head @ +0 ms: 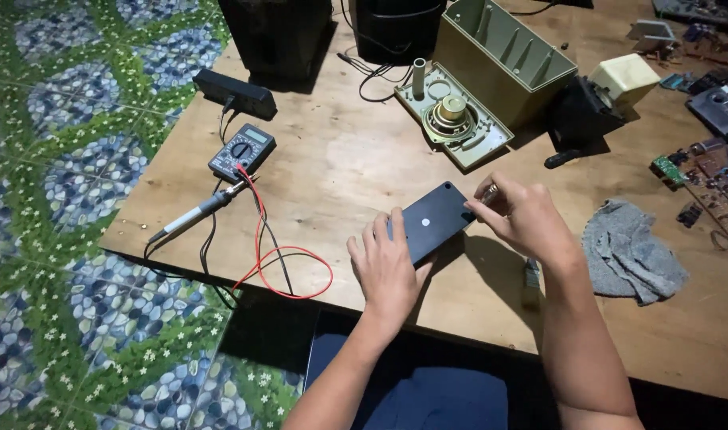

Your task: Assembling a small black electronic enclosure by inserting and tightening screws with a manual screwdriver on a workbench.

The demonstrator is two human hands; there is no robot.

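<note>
The left hand (pixel 388 267) is lying flat on the near end of a black rectangular panel (pixel 429 224), fingers spread and pressing down rather than gripping, pinning it to the desk (pixel 332 171); the right hand (pixel 523 215) is working at the panel's far right corner, its fingers pinched shut around a small metallic tool or part (pixel 489 191), though exactly what it is stays too small to tell.

The panel is sitting near the desk's near edge, centre of the scene, flat side up with a small pale dot at its middle; its long axis is running diagonally, from near left under the left palm up to far right, where the corner is pointing toward the right hand.

As for progress, it looks like mid-work: the beige speaker housing (pixel 511 60) is lying open at the far side, its front plate with the speaker cone (pixel 452 118) resting beside it; so disassembly appears done, and the black panel is still loose in the hands, not mounted to anything.

To the left, a multimeter (pixel 243 151) with red and black leads and a soldering iron (pixel 197 213) are lying untouched; a grey rag (pixel 631 251) is sitting to the right.
</note>
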